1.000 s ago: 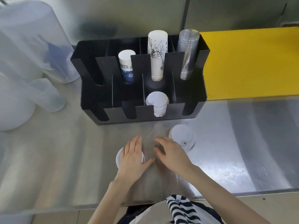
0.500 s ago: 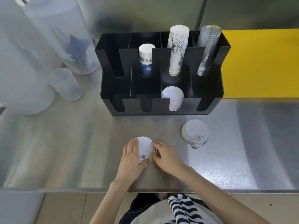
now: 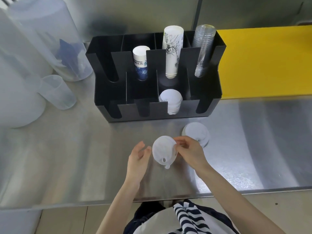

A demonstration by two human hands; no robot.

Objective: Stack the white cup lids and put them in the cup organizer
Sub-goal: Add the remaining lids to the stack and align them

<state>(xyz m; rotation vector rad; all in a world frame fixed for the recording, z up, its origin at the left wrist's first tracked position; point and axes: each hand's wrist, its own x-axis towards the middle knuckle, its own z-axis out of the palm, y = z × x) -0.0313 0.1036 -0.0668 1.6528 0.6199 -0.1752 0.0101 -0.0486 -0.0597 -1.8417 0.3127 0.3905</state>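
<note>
My right hand [image 3: 190,153] pinches the right rim of a white cup lid [image 3: 163,151] and holds it tilted above the steel counter. Just left of that lid, my left hand [image 3: 137,157] is open and its fingertips sit close to the rim without gripping. A small stack of white lids [image 3: 196,133] lies flat on the counter to the right of my right hand. The black cup organizer [image 3: 209,102] stands behind, with more white lids [image 3: 170,101] in its third front slot.
In the organizer's back row stand a short paper cup stack [image 3: 141,62], a tall printed cup stack [image 3: 172,51] and clear plastic cups [image 3: 202,51]. Translucent jugs and a beaker [image 3: 57,92] crowd the left. A yellow board [image 3: 265,61] lies at the right.
The lid has come off the counter, passing from my left hand to my right. My left hand has let go and opened. The camera view has shifted left.
</note>
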